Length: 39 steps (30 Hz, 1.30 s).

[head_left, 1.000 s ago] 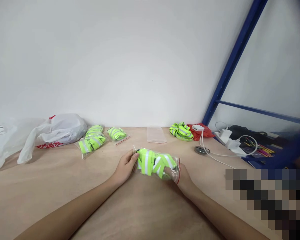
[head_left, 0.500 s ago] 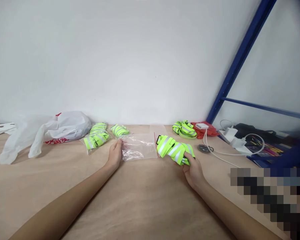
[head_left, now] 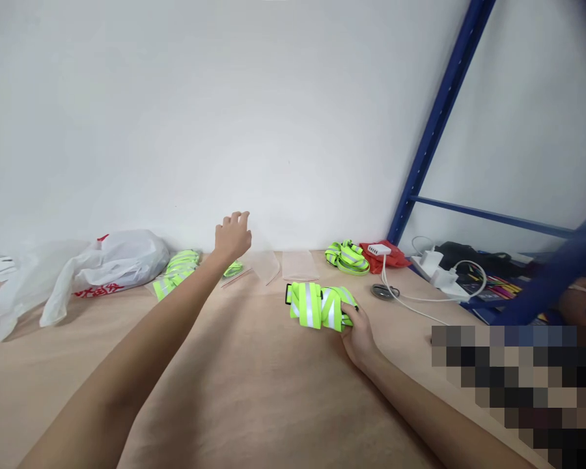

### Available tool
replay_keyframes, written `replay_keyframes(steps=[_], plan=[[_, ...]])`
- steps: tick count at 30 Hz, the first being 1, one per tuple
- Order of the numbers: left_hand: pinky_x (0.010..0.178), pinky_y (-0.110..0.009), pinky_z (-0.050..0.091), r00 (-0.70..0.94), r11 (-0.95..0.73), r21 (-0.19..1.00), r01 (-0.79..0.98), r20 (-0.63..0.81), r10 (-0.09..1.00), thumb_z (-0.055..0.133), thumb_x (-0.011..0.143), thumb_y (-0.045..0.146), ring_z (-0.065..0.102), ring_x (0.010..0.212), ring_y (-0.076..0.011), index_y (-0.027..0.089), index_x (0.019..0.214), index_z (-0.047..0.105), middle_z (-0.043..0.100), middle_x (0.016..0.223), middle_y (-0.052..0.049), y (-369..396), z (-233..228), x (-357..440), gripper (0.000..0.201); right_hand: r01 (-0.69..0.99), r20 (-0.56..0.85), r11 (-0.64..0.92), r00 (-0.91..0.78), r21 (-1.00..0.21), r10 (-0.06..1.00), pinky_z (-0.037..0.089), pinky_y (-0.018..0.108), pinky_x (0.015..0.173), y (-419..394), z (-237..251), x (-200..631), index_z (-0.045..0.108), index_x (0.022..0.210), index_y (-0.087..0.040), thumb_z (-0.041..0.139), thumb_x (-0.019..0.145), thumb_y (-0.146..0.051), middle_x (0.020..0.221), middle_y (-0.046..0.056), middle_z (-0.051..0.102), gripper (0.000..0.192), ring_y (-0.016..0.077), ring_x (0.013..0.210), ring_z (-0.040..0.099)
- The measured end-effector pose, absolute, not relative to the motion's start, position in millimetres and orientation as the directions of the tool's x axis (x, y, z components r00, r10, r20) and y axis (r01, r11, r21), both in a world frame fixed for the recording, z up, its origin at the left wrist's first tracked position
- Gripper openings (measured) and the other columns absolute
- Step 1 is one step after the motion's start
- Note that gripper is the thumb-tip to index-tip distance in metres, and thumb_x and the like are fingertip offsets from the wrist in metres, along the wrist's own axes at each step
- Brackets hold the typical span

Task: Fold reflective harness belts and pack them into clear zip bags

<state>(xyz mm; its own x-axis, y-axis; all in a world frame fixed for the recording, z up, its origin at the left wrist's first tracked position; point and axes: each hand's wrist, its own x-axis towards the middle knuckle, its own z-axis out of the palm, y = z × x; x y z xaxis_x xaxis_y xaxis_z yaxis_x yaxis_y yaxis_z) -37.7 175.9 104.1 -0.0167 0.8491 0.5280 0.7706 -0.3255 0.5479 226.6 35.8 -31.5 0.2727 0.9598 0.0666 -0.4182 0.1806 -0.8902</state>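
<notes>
Head view: the left hand (head_left: 233, 236) has let go of the clear bag (head_left: 266, 267), now beside 1 flat bag (head_left: 299, 266), its fingers loosely spread. The right hand (head_left: 359, 335) grips 1 end of the strap bundle (head_left: 311, 305), now unwrapped, above the brown surface (head_left: 264, 397).

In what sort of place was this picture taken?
Perhaps a dormitory or bedroom: a blue frame like a bunk's stands by the wall, and white plugs lie near a wide beige surface.

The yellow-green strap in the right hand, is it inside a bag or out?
Out: the right hand grips the bundled strap directly, and no clear plastic shows around it.
</notes>
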Motion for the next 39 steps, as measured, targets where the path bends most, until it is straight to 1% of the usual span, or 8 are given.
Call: replay_keyframes(steps=[4, 6, 10, 15, 22, 28, 34, 39], plan=[[0.097, -0.05, 0.042, 0.251, -0.394, 0.173, 0.903, 0.531, 0.809, 0.049, 0.093, 0.029, 0.054, 0.117, -0.0359, 0.018, 0.124, 0.059, 0.06, 0.129, -0.017, 144.1, 79.7, -9.1, 0.034, -0.406, 0.074, 0.158, 0.215, -0.9, 0.974, 0.053, 0.03, 0.064, 32.9, -31.5, 225.8, 0.065, 0.095, -0.021, 0.074, 0.068, -0.037, 0.086, 0.002, 0.072, 0.033, 0.0224, 0.079, 0.067], [0.096, -0.048, 0.044, 0.347, -0.496, 0.237, 0.835, 0.473, 0.81, 0.047, 0.096, 0.036, 0.058, 0.111, -0.0336, 0.019, 0.117, 0.062, 0.064, 0.12, -0.014, 117.2, 53.3, -8.3, 0.031, -0.38, 0.09, 0.148, 0.164, -0.913, 0.982, 0.051, 0.028, 0.064, 32.2, -33.4, 225.4, 0.065, 0.095, -0.021, 0.075, 0.068, -0.038, 0.086, 0.001, 0.07, 0.034, 0.021, 0.077, 0.065], [0.091, -0.039, 0.051, 0.502, -0.576, 0.644, 0.504, 0.324, 0.802, 0.043, 0.1, 0.046, 0.061, 0.115, -0.0275, 0.021, 0.138, 0.048, 0.059, 0.135, -0.013, 64.9, 4.6, -23.2, 0.046, -0.236, 0.177, 0.18, 0.036, -0.955, 0.984, 0.049, 0.028, 0.07, 28.8, -34.4, 224.3, 0.066, 0.097, -0.02, 0.076, 0.072, -0.04, 0.086, 0.0, 0.069, 0.034, 0.0189, 0.078, 0.061], [0.109, -0.042, 0.042, 0.632, -0.57, 0.734, 0.37, 0.251, 0.733, 0.08, 0.076, 0.048, 0.05, 0.132, -0.0316, 0.023, 0.147, 0.038, 0.05, 0.147, -0.013, 34.9, -18.6, -31.2, 0.087, -0.089, 0.23, 0.219, -0.127, -0.972, 0.965, 0.048, 0.028, 0.076, 19.9, -22.1, 220.0, 0.068, 0.097, -0.018, 0.075, 0.075, -0.046, 0.087, 0.0, 0.068, 0.036, 0.0192, 0.083, 0.06], [0.086, -0.033, 0.052, 0.516, -0.455, 0.85, 0.264, 0.274, 0.812, 0.055, 0.094, 0.05, 0.064, 0.096, -0.0229, 0.017, 0.115, 0.064, 0.071, 0.107, -0.008, 34.6, -19.4, -29.8, 0.04, -0.005, 0.112, 0.112, -0.115, -0.994, 0.987, 0.046, 0.028, 0.063, 16.2, -20.5, 213.8, 0.066, 0.071, -0.017, 0.072, 0.076, -0.057, 0.068, 0.0, 0.062, 0.041, 0.0168, 0.067, 0.054], [0.064, -0.03, 0.05, 0.229, -0.162, 0.987, 0.02, 0.154, 0.961, 0.058, 0.085, 0.068, 0.063, 0.066, -0.0189, 0.014, 0.084, 0.066, 0.07, 0.075, -0.004, 43.4, -30.1, -31.4, 0.055, -0.023, 0.143, 0.141, -0.073, -0.99, 0.987, 0.05, 0.031, 0.066, 18.3, -22.5, 214.4, 0.071, 0.072, -0.018, 0.072, 0.074, -0.046, 0.071, 0.002, 0.068, 0.028, 0.0202, 0.07, 0.06], [0.059, -0.029, 0.05, -0.012, -0.154, 0.97, -0.187, 0.155, 0.988, 0.064, 0.075, 0.075, 0.062, 0.059, -0.0177, 0.015, 0.078, 0.062, 0.068, 0.068, -0.004, 50.4, -32.9, -30.1, 0.061, 0.006, 0.318, 0.318, 0.005, -0.948, 0.948, 0.05, 0.039, 0.094, 29.3, -34.2, 219.0, 0.074, 0.079, -0.022, 0.069, 0.064, -0.023, 0.118, 0.009, 0.069, 0.016, 0.0283, 0.111, 0.063], [0.057, -0.028, 0.05, -0.162, -0.204, 0.957, -0.206, 0.172, 0.972, 0.065, 0.073, 0.077, 0.061, 0.057, -0.0168, 0.014, 0.079, 0.06, 0.066, 0.065, -0.003, 64.3, -33.5, -46.3, 0.063, 0.106, 0.432, 0.42, 0.182, -0.901, 0.883, 0.051, 0.04, 0.09, 42.5, -39.9, 248.8, 0.056, 0.061, -0.021, 0.067, 0.071, -0.024, 0.106, 0.009, 0.066, 0.015, 0.0266, 0.106, 0.063]])
